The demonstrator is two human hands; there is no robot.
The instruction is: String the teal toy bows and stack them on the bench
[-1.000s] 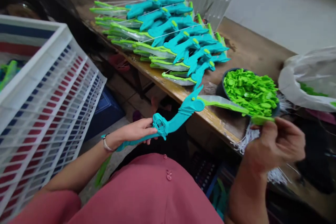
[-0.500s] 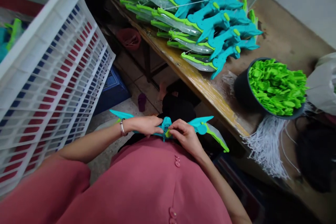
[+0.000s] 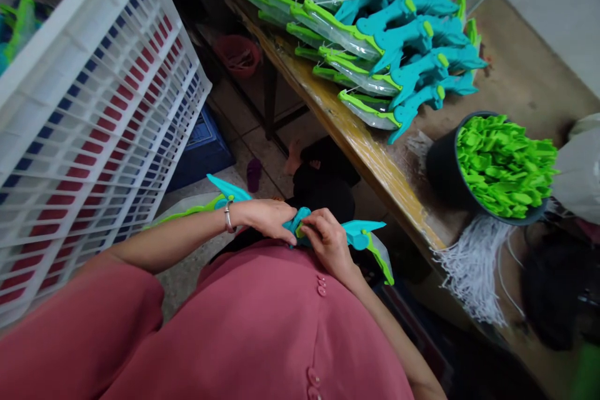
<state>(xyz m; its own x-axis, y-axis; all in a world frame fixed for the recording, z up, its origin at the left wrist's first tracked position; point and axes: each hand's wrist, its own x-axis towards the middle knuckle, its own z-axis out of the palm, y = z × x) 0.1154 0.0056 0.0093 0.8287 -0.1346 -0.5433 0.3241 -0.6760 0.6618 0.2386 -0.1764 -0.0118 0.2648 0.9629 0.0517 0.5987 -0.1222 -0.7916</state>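
A turquoise toy bow (image 3: 360, 236) with lime-green tips lies crosswise in front of my waist. My left hand (image 3: 266, 219), wearing a metal bracelet, is closed over its middle from the left side. The thumb and fingers of my right hand (image 3: 327, 240) pinch a small green plastic piece (image 3: 299, 230) at the bow's centre. How far that piece sits in the bow cannot be seen behind the fingers. Beyond my hands, a stack of similar toy bows (image 3: 415, 69) with white strings lies on the wooden table (image 3: 375, 165).
A dark bucket (image 3: 443, 169) full of green plastic pieces (image 3: 509, 165) stands on the table, with a bundle of white strings (image 3: 473, 272) hanging over the edge beside it. At left rises a white slatted crate (image 3: 117, 75). A blue crate (image 3: 206, 147) and a red basin (image 3: 238, 55) are lower down.
The toy bow has tilted, its left end rising and its right tip dropping a little. Its central part has turned under my hands. My right hand still pinches the green piece.
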